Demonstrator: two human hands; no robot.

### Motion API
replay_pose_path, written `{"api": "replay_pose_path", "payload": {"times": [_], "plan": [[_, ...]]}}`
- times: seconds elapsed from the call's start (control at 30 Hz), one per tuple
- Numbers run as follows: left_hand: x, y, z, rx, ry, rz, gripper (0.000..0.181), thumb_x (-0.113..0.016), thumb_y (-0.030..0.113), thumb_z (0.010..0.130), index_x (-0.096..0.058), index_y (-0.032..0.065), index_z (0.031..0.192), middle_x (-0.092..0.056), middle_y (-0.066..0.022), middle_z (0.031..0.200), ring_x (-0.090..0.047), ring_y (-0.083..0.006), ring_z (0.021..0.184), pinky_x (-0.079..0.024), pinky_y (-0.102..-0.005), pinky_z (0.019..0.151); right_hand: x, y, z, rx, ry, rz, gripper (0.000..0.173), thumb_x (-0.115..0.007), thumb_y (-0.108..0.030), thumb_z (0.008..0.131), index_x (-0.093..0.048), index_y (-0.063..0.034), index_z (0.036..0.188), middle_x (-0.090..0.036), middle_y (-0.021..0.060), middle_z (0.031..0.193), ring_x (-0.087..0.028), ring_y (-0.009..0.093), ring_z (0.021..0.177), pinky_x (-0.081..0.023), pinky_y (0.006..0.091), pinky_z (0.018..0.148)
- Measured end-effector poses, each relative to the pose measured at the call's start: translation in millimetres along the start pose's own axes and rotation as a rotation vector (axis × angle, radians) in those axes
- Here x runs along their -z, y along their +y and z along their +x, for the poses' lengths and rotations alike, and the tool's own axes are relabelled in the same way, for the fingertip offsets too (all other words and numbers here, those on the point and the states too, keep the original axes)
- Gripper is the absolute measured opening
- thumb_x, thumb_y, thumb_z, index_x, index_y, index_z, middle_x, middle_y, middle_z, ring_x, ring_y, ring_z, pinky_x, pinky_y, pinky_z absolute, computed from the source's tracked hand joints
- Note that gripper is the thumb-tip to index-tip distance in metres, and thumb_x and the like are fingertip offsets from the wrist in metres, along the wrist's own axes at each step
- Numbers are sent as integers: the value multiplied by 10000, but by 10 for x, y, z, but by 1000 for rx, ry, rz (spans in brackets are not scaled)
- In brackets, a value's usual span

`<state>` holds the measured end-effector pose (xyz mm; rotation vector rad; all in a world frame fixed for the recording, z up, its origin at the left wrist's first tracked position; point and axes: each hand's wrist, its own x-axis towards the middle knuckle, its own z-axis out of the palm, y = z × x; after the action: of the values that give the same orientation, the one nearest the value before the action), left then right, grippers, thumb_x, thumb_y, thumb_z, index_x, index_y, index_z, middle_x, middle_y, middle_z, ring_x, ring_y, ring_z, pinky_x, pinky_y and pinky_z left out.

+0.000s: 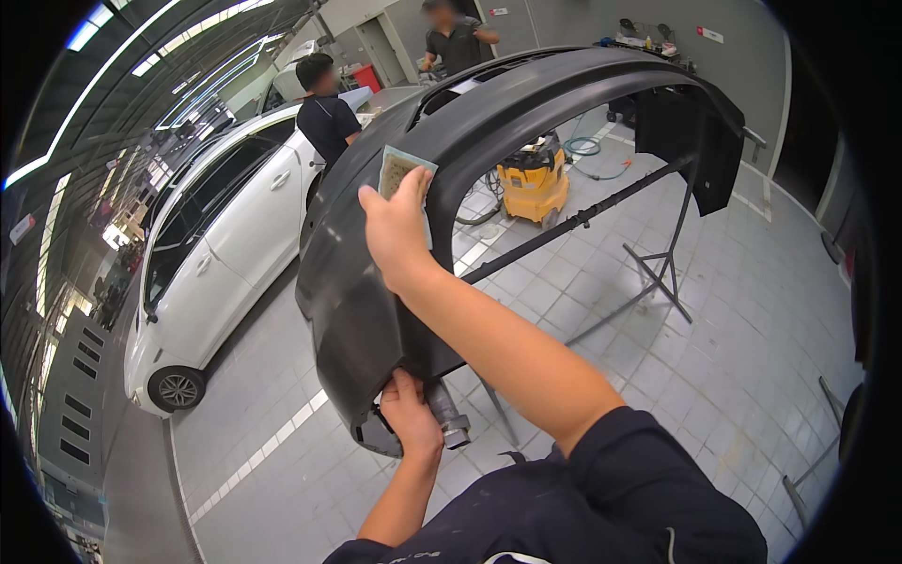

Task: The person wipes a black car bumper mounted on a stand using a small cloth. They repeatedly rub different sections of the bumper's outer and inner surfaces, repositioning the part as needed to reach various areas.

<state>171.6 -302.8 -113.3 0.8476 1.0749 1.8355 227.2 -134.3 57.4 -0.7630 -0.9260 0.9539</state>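
A black plastic car bumper cover arches across a metal stand in front of me. My right hand reaches up to its outer surface, holding a pale blue-green abrasive pad whose visible face is worn and brown. The pad lies at the bumper's upper face, beside the large grille opening; the hand partly covers it. Lower down, my left hand grips the bumper's near end at the edge of an opening. Some of its fingertips are hidden there. A grey wrapped end of the stand sticks out just right of that hand.
Behind the bumper stands a yellow vacuum extractor with a hose. The stand's legs spread over the tiled floor. A white car is parked at left. One person stands beside it, another person beyond the bumper.
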Motion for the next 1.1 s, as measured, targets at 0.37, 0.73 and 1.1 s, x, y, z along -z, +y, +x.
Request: {"api": "replay_pose_path", "payload": {"times": [0.37, 0.73, 1.1], "plan": [[9, -19, -127, -73, 141, -17, 250, -542, 159, 1068, -665, -54, 1109, -672, -44, 1090, -567, -122, 971, -440, -288, 897, 1416, -607, 1992, 262, -59, -1436, 638, -419, -413, 1021, -507, 54, 1447, -459, 200, 1574, -386, 381, 1478, -217, 511, 1241], [169, -8, -74, 168, 127, 58, 307, -547, 139, 1070, -622, -56, 1295, -666, -83, 1281, -591, -159, 1156, -426, -312, 1046, 644, 50, -42, 1001, -782, -982, 380, -564, -224, 890, -687, 54, 1119, -684, 208, 1262, -608, 335, 1241, -416, 437, 1109], [507, -143, -194, 212, -74, -653, 475, -628, 324, 1040, -516, 80, 1431, -609, -97, 1380, -514, -223, 1329, -356, -402, 1157, 939, -406, -345, 1061, -1281, -1177, 856, -760, -457, 833, -474, 55, 1457, -451, 217, 1555, -385, 356, 1477, -268, 483, 1236]]}}
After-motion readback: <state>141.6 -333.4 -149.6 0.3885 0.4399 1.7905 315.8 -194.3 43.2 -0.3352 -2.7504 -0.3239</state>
